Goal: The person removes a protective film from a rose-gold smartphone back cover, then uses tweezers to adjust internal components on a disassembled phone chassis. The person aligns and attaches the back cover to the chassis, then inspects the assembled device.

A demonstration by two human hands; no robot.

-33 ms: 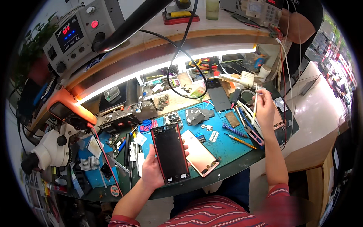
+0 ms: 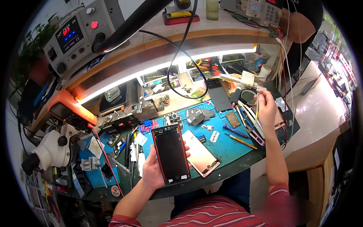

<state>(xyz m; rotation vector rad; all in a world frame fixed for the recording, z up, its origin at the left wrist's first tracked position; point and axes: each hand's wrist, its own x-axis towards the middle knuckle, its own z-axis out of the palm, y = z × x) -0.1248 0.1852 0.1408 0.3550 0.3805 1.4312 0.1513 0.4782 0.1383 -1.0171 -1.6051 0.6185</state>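
Observation:
My left hand (image 2: 153, 166) grips a black phone front assembly with a red rim (image 2: 169, 154), held upright-angled toward me over the mat. Beside it a pink-gold phone back panel (image 2: 198, 154) lies on the blue work mat (image 2: 236, 147). My right hand (image 2: 266, 106) is pinched on a thin pale pen-like tool (image 2: 257, 99) among the hand tools (image 2: 250, 122) at the right. A small circuit board (image 2: 173, 119), dark plates (image 2: 196, 115) and small white parts (image 2: 214, 136) lie beyond the phone. A dark grey phone (image 2: 217, 94) lies at the back.
A white microscope (image 2: 53, 150) and orange multimeter (image 2: 68, 108) stand at left. A soldering station (image 2: 75, 38) and power supply (image 2: 257, 11) sit on the shelf (image 2: 227, 30), above a light strip. A black looped cable (image 2: 177, 49) and a dark tube (image 2: 134, 22) hang overhead.
My right hand has shifted very slightly with the tool in it. Otherwise the scene looks the same.

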